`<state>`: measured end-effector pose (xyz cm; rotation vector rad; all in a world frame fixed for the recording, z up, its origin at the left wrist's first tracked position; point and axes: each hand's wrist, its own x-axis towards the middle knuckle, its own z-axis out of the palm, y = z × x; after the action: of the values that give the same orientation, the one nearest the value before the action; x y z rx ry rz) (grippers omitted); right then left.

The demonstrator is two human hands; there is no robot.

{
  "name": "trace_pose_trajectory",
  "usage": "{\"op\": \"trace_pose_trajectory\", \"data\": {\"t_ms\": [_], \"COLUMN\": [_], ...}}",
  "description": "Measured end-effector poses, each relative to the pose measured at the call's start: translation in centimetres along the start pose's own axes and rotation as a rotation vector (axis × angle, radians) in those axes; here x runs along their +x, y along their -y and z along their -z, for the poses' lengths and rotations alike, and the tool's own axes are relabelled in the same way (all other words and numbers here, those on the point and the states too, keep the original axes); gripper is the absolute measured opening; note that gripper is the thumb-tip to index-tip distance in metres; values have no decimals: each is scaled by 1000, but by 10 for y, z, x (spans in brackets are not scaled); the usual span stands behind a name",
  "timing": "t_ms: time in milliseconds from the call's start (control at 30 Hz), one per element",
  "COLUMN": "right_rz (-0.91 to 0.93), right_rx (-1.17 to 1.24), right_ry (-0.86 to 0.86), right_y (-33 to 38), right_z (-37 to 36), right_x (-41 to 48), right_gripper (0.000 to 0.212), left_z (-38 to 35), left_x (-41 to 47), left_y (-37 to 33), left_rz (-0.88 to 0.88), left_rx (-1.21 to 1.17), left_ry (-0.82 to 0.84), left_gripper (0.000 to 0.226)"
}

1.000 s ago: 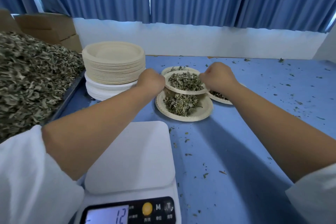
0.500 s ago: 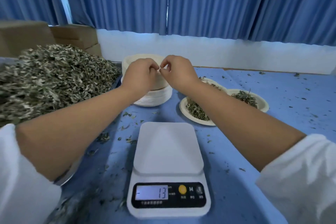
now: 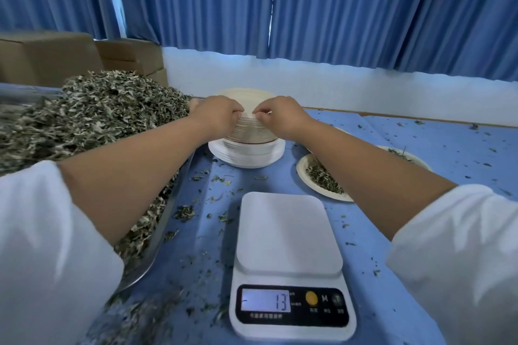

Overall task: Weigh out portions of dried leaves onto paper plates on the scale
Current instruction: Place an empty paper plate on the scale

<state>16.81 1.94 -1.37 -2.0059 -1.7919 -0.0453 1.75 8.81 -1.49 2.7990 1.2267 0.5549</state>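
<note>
A white digital scale (image 3: 290, 232) sits on the blue table near me, its platform bare and its display reading 13. Behind it stands a tall stack of paper plates (image 3: 249, 145). My left hand (image 3: 215, 115) and my right hand (image 3: 280, 115) meet over the top of the stack, fingers curled and pinching the near rim of the top plate. A big heap of dried leaves (image 3: 92, 120) fills a metal tray (image 3: 157, 238) on the left. To the right, partly behind my right forearm, lie two paper plates with leaves, one nearer (image 3: 311, 176) and one farther (image 3: 412, 155).
Loose leaf bits are scattered over the blue table (image 3: 420, 232). Cardboard boxes (image 3: 56, 56) stand at the back left. Blue curtains (image 3: 336, 8) and a white wall strip close off the far side.
Both hands left the filled plate at the right and came to the top of the plate stack. My view turned left. The scale reading went from 12 to 13.
</note>
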Motion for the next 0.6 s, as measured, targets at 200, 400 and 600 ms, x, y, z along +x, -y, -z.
{"op": "trace_pose_trajectory", "data": {"t_ms": [200, 400, 600], "right_rz": [1, 49, 138], "right_rx": [38, 79, 103], "right_ry": [1, -82, -162], "right_y": [-3, -4, 1], "right_z": [2, 7, 23], "right_x": [4, 2, -27], "right_gripper": [23, 23, 21], "left_z": [4, 0, 4], "left_x": [4, 3, -15], "left_y": [1, -1, -6], "left_rz": [0, -12, -144], "left_rx": [17, 7, 2], "left_ry": [-13, -144, -312], "left_gripper": [26, 32, 27]}}
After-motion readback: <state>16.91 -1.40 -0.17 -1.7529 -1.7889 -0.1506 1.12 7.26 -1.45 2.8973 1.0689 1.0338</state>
